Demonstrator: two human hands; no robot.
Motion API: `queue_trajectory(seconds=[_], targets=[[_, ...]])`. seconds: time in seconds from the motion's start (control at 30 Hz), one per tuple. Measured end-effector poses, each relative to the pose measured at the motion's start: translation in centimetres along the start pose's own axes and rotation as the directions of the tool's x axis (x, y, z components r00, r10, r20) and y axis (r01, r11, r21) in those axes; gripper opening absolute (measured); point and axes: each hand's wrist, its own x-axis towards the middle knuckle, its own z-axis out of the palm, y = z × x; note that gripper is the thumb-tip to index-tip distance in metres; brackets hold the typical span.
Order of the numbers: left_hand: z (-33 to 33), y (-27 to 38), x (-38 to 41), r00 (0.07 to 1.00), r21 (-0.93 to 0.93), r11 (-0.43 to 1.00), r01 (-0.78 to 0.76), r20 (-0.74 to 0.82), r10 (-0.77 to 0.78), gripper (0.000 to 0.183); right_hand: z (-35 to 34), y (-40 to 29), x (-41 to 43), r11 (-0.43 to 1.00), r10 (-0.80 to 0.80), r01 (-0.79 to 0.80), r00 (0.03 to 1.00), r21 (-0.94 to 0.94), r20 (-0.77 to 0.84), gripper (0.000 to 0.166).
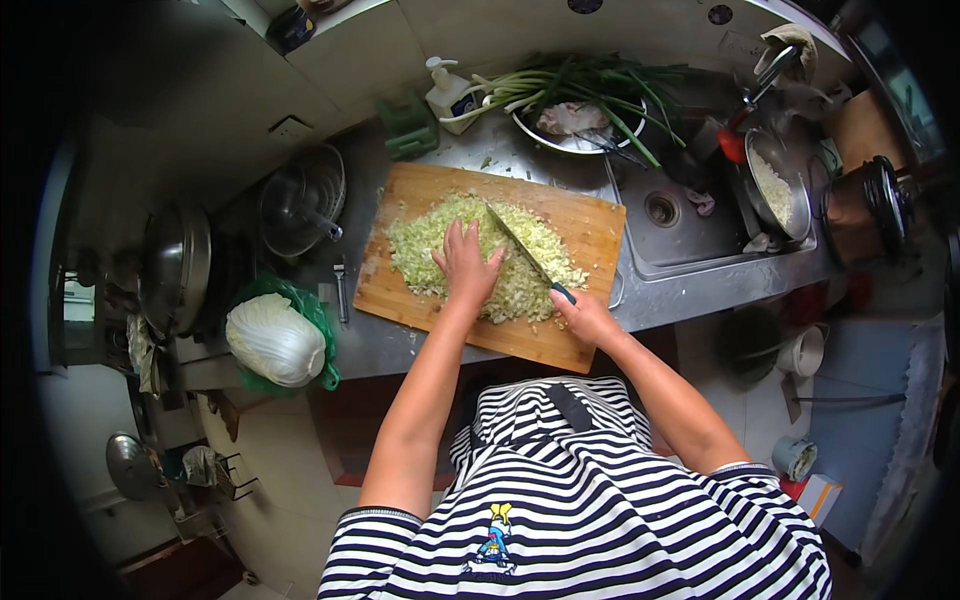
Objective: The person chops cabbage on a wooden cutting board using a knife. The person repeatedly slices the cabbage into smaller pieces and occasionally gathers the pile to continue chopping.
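Note:
Finely chopped cabbage (420,251) is heaped over the middle of a wooden cutting board (555,349), which lies at a slant on the steel counter. My right hand (585,319) grips the dark handle of a kitchen knife (525,251). The blade points away and to the left across the heap, its edge among the pieces. My left hand (470,266) rests on the cabbage left of the blade, fingers apart and apparently holding nothing; what lies under the palm is hidden.
A whole napa cabbage (276,340) sits on a green plastic bag at left, with a peeler (341,292) beside it. Behind are a colander (330,180), a pump bottle (450,97) and scallions (570,79) over a bowl. Right are a sink (675,244) and a metal bowl (802,206) holding chopped pieces.

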Motion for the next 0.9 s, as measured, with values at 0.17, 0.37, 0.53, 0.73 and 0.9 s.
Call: queue_trajectory(seconds=[0.17, 0.37, 0.53, 0.73, 0.9], targets=[[0.6, -2.8, -3.5, 0.989, 0.02, 0.996, -0.087, -0.117, 0.089, 0.052, -0.7, -4.7, -1.5, 0.993, 0.113, -0.112, 0.992, -0.024, 0.063, 0.058], [1.4, -4.1, -7.7, 0.983, 0.032, 0.998, -0.058, -0.174, 0.063, 0.061, 1.0, -4.5, -1.4, 0.997, 0.07, -0.069, 0.997, -0.025, 0.024, 0.054], [2.0, -4.2, -9.3, 0.992, 0.08, 0.997, -0.021, -0.119, 0.03, 0.066, 1.8, -5.4, -1.8, 0.998, 0.053, -0.052, 0.997, -0.031, 0.063, 0.049], [1.6, -3.1, -9.2, 0.996, 0.081, 0.995, -0.054, -0.066, 0.059, 0.067, 1.9, -3.1, -1.1, 1.0, -0.007, 0.007, 1.0, -0.025, 0.009, 0.049], [1.4, -2.6, -9.2, 0.993, 0.089, 0.992, -0.087, -0.067, 0.093, 0.068, 1.0, -3.8, -1.2, 0.999, 0.05, -0.05, 0.999, 0.013, 0.012, 0.053]])
